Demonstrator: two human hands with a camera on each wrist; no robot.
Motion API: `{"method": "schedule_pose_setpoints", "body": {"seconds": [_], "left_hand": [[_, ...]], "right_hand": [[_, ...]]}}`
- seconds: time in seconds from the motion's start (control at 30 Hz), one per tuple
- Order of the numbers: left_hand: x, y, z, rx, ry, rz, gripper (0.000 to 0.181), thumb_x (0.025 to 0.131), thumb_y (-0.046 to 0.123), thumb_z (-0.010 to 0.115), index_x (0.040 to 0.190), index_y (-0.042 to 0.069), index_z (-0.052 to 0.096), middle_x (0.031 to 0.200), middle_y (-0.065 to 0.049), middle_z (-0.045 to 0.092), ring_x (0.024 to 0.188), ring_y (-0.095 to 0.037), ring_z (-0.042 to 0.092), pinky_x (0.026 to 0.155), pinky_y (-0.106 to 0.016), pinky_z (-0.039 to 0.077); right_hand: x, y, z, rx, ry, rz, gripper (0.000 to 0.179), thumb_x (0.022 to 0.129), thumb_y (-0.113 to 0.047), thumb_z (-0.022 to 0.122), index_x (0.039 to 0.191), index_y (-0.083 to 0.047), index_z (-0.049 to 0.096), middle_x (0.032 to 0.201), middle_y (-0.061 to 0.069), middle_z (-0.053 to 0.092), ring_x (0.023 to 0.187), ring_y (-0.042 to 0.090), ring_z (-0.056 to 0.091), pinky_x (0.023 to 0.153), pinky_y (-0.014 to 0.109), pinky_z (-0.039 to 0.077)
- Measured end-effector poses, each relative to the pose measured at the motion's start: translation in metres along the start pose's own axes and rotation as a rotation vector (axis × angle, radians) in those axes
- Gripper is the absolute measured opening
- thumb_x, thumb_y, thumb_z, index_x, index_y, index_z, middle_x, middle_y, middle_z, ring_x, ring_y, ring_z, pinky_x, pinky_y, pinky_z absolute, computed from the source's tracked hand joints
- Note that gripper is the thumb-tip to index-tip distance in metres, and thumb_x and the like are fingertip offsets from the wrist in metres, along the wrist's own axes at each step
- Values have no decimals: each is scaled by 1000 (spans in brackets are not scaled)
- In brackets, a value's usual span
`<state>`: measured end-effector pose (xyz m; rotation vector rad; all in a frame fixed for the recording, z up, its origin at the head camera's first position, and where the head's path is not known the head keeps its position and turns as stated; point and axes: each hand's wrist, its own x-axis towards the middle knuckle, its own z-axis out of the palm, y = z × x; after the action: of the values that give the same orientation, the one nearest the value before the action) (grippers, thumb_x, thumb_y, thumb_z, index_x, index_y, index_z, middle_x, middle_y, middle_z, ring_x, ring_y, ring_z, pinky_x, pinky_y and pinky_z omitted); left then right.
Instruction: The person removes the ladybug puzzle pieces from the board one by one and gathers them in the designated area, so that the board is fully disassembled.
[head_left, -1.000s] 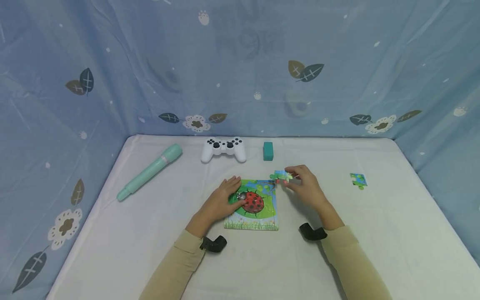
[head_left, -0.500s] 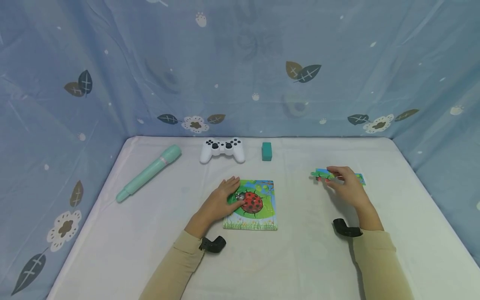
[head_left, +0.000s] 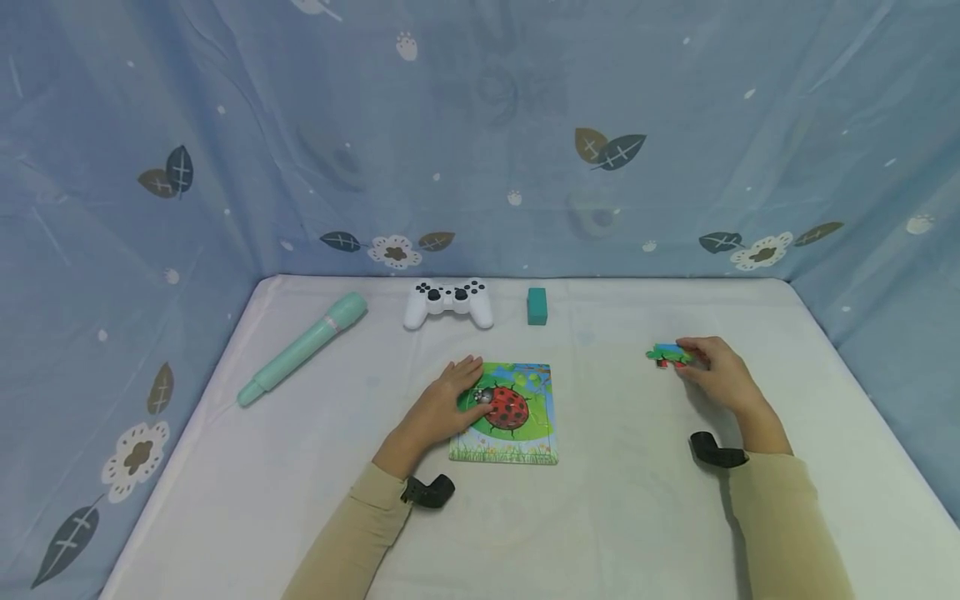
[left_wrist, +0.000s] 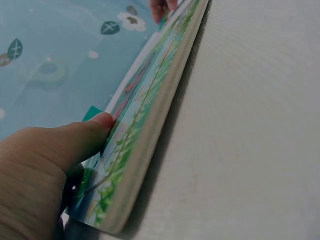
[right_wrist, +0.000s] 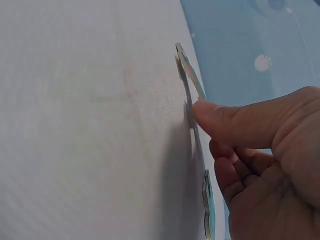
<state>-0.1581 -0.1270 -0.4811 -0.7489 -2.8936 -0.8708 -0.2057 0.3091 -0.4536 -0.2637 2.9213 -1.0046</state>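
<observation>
A square ladybug puzzle (head_left: 534, 421) with a green, grassy picture lies flat mid-table. My left hand (head_left: 438, 407) rests on its left side, thumb laid across the ladybug and the other fingers extended along the upper left edge. In the left wrist view the thumb of that hand (left_wrist: 55, 150) presses on the board (left_wrist: 127, 135). Over to the right, my right hand (head_left: 722, 372) pinches a green and blue puzzle piece (head_left: 669, 355) by its right end. A second puzzle piece (right_wrist: 208, 205) lies on the table in the right wrist view, hidden behind the hand in the head view.
A white game controller (head_left: 448, 303) and a small teal block (head_left: 537, 307) stand at the back of the white table (head_left: 615, 517). A mint-green tube-like object (head_left: 302, 349) lies at the left. Patterned blue cloth (head_left: 480, 150) hangs behind and at the sides.
My right hand has carried the pinched puzzle piece from the board's upper right corner rightward, to where the other loose piece lay. My left hand has stayed on the board.
</observation>
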Motion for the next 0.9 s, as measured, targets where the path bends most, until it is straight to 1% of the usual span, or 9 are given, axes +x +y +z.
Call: {"method": "schedule_pose_setpoints", "body": {"seconds": [0.13,0.27,0.53,0.7,0.77,0.8,0.9], "left_hand": [[0,0,0,3,2,-5,71,88,42,65,141,2,43,149,-11,39,141,-23,31,121,-35,19],[0,-1,1,1,8,-2,71,87,42,65,141,1,43,149,-12,39,141,-23,32,121,-36,20],[0,0,2,8,1,-6,71,88,43,65,141,1,43,149,-11,39,141,-23,32,121,-36,20],[-1,0,2,4,3,-8,70,88,42,65,141,2,43,149,-10,39,141,-24,31,120,-36,22],[-1,0,2,2,9,-10,70,88,42,65,140,2,44,149,-10,39,141,-24,31,120,-37,23],[-1,0,2,2,13,-11,70,87,42,65,140,2,44,149,-10,40,141,-24,31,119,-38,23],[-1,0,2,-9,25,-14,70,87,42,66,139,1,46,149,-10,39,141,-25,32,118,-40,26]], "right_hand": [[2,4,1,-26,-20,-8,45,90,-2,60,131,11,47,125,33,43,111,46,44,91,61,40],[4,6,2,-35,-42,-7,45,90,-1,59,131,11,46,126,34,42,112,47,44,93,61,39],[3,3,0,-50,-62,27,50,90,-6,62,133,11,44,129,34,40,115,49,41,95,64,37],[0,-5,0,-25,-47,76,56,90,-12,63,137,9,41,135,34,37,122,51,37,100,66,33],[-2,-10,2,-5,-39,79,58,91,-15,63,138,8,39,137,34,37,124,52,36,100,66,33],[-3,-13,3,8,-36,75,58,91,-17,63,138,8,39,137,33,37,124,52,36,100,66,34],[-5,-24,10,41,-33,29,58,92,-19,63,138,7,39,137,32,39,123,50,39,99,63,38]]}}
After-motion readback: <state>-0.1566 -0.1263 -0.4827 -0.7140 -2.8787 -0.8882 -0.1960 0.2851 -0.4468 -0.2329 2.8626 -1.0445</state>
